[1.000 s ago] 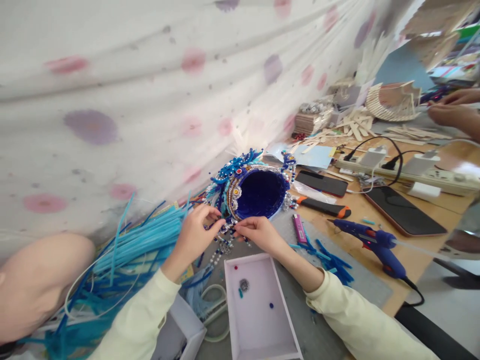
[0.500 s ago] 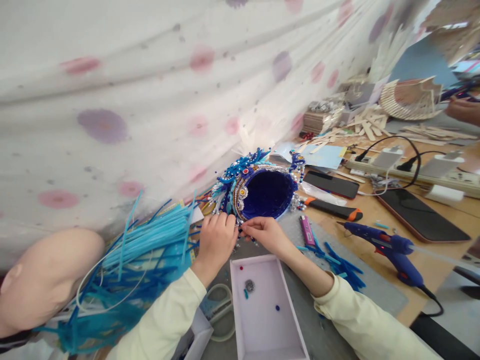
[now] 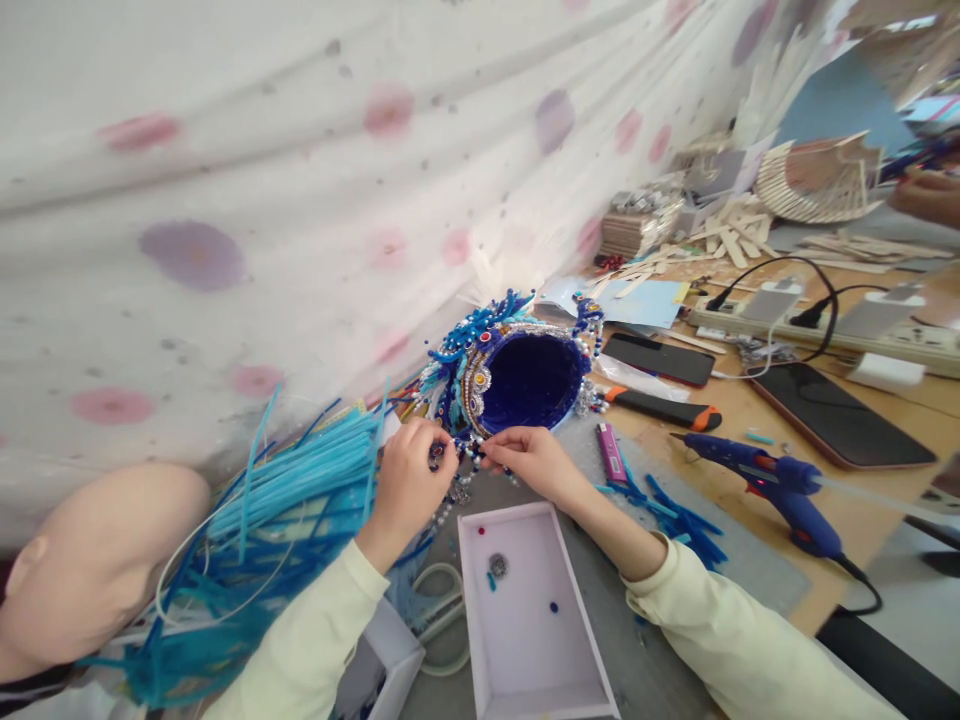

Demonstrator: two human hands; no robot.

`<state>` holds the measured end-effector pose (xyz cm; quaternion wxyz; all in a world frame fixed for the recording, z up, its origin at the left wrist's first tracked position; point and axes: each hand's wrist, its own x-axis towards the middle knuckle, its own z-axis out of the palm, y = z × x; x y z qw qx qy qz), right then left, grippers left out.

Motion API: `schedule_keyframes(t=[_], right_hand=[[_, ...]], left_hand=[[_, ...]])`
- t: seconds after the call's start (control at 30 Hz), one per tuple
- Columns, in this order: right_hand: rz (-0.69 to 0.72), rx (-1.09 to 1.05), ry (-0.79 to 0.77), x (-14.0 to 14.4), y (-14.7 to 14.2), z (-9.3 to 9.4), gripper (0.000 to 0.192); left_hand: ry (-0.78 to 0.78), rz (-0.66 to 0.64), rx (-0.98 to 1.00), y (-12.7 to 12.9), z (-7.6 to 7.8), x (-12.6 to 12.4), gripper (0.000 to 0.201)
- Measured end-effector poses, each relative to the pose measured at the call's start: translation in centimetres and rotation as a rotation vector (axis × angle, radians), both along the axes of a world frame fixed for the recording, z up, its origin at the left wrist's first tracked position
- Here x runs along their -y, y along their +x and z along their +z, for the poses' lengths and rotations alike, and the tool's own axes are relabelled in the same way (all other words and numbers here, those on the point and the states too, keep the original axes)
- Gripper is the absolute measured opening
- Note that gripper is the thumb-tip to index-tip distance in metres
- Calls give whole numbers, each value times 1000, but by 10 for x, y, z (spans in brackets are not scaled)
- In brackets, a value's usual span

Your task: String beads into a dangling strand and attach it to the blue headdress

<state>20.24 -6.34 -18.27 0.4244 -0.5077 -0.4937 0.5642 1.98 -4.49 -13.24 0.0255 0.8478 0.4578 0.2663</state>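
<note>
A blue headdress [image 3: 474, 345], thick with beads, pearls and fluffy blue sprigs, lies on its side with its dark hollow toward me. Bead strings [image 3: 466, 455] dangle from its near rim. My left hand [image 3: 411, 478] pinches some of these strings left of the rim, its thumb and forefinger curled together. From the right, my right hand [image 3: 536, 462] closes its fingertips on the strings just below the opening. What exactly sits between the fingertips is too small to make out. Just under both hands stands a shallow white box [image 3: 517, 655] holding a few loose beads and a silver ornament.
Blue pipe cleaners [image 3: 300, 480] are heaped at left, near a mannequin head [image 3: 112, 560]. White-handled scissors [image 3: 442, 625] lie beside the box. To the right are a lighter [image 3: 611, 452], a utility knife [image 3: 664, 407], a hot glue gun [image 3: 780, 485], phones [image 3: 840, 415] and a power strip [image 3: 825, 335]. Another person's hand [image 3: 930, 195] shows far right.
My left hand has shifted left and turned, its thumb and forefinger now showing. More of the bead strings shows between my hands. My right hand has hardly moved.
</note>
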Motion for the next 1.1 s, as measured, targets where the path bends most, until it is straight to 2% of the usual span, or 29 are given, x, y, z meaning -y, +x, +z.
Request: schedule_keyframes(t=[0.3, 0.4, 0.5, 0.67, 0.8, 0.97, 1.1], right_hand=[[5, 8, 0, 2, 0, 2, 16], [4, 11, 5, 2, 0, 3, 16], [6, 18, 5, 2, -1, 3, 16], [4, 27, -8, 3, -2, 3, 15], [6, 17, -11, 2, -1, 2, 16], [8, -6, -6, 1, -1, -1, 15], [0, -13, -6, 1, -1, -1, 14]], left_hand=[[-281, 112, 236, -6, -16, -23, 12], [-312, 148, 295, -4, -14, -24, 13], [-280, 160, 329, -1, -8, -18, 10], [-209, 105, 272, 0, 1, -8, 4], [-251, -9, 160, -2, 5, -13, 26], [-223, -101, 57, -1, 8, -21, 22], [-169, -145, 38, -2, 18, -20, 17]])
